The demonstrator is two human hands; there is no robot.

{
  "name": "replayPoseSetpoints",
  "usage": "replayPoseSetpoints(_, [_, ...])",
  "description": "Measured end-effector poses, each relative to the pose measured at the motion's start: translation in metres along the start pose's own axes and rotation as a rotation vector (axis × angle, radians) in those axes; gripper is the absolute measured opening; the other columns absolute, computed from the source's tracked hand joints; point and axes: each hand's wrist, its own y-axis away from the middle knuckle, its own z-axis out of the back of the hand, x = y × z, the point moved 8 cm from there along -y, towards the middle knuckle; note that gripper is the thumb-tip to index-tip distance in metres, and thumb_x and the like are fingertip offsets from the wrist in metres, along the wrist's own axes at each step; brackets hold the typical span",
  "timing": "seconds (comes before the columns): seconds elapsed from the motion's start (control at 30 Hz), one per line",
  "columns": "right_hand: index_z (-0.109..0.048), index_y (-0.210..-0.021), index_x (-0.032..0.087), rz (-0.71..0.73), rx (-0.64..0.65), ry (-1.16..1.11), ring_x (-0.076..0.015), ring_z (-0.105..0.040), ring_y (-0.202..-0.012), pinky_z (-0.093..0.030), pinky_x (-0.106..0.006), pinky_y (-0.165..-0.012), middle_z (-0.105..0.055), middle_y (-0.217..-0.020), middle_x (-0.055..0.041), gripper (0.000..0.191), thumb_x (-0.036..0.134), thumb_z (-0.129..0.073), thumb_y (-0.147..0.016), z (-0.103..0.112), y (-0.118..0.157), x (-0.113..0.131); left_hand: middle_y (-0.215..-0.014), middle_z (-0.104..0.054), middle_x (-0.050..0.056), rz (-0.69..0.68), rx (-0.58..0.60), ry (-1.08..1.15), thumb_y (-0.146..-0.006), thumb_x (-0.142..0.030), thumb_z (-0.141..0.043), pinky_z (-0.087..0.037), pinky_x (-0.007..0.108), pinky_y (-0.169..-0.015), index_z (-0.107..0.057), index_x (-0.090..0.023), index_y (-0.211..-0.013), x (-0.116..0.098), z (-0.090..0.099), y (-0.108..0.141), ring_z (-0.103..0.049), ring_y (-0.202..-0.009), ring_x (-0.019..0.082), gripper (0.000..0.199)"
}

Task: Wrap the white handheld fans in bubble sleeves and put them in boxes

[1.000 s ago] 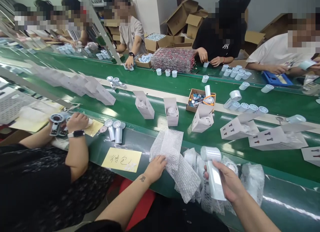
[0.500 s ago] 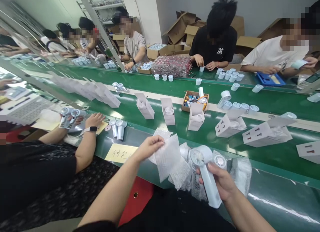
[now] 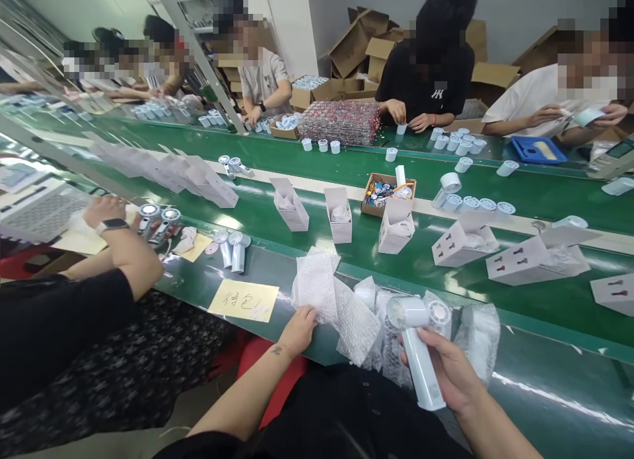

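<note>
In my right hand point(image 3: 450, 366) is a pale blue handheld fan point(image 3: 421, 363), gripped round its handle with the head at the top. My left hand point(image 3: 299, 330) is closed at the lower edge of a white bubble wrap bag point(image 3: 317, 286), which lies on the bench over other bags. Another bubble wrap bag point(image 3: 357, 321) sticks out to its right. Behind the held fan lie several wrapped fans, one with its round head point(image 3: 438, 314) showing; another wrapped bundle point(image 3: 478, 337) rests to the right of my right hand.
Open white boxes point(image 3: 339, 222) stand along the green conveyor point(image 3: 317, 247). A yellow handwritten note point(image 3: 244, 300) and unwrapped fans point(image 3: 232, 247) lie to the left. On the left a co-worker's hand holds two fans point(image 3: 159, 221). Other people sit across the line. A parts carton point(image 3: 376, 211) sits mid-belt.
My left hand has lowered the bubble wrap bag onto the bench and moved to its lower edge. The fan stays in my right hand. The neighbouring co-worker's watch hand has moved left.
</note>
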Motion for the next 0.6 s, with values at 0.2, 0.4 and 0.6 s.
replayPoseSetpoints(0.2, [-0.058,-0.112,0.019,-0.082,0.350,0.145,-0.0170,-0.063,-0.067,-0.060,-0.033,-0.059,-0.067,-0.082,-0.0018,0.062,0.021,-0.087,-0.058,-0.056,-0.002,-0.020,-0.092,-0.070,0.010,0.095,-0.107,0.141,-0.090,-0.021,-0.046,-0.052,0.037,-0.086,-0.070,-0.017,-0.090,-0.014,0.035,-0.017,-0.064,-0.091,0.022,0.024])
replayPoseSetpoints(0.4, [-0.055,-0.115,0.017,-0.198,0.573,0.259,-0.0177,-0.062,-0.065,-0.056,-0.031,-0.052,-0.066,-0.080,-0.0036,0.065,0.024,-0.084,-0.058,-0.097,-0.007,-0.037,-0.071,-0.068,0.002,0.174,-0.073,0.910,-0.080,-0.032,-0.059,-0.048,0.026,-0.063,-0.071,-0.017,-0.080,-0.084,0.088,-0.018,-0.060,-0.065,0.015,0.019])
replayPoseSetpoints(0.6, [-0.058,-0.091,0.016,-0.120,0.375,0.325,-0.0145,-0.058,-0.053,-0.055,-0.030,-0.047,-0.064,-0.067,-0.0008,0.044,0.031,-0.084,-0.059,-0.064,0.005,-0.020,-0.073,-0.065,0.002,0.112,-0.424,0.836,-0.085,-0.028,-0.058,-0.048,0.025,-0.063,-0.065,-0.018,-0.079,-0.125,0.124,0.001,-0.057,-0.066,0.014,0.014])
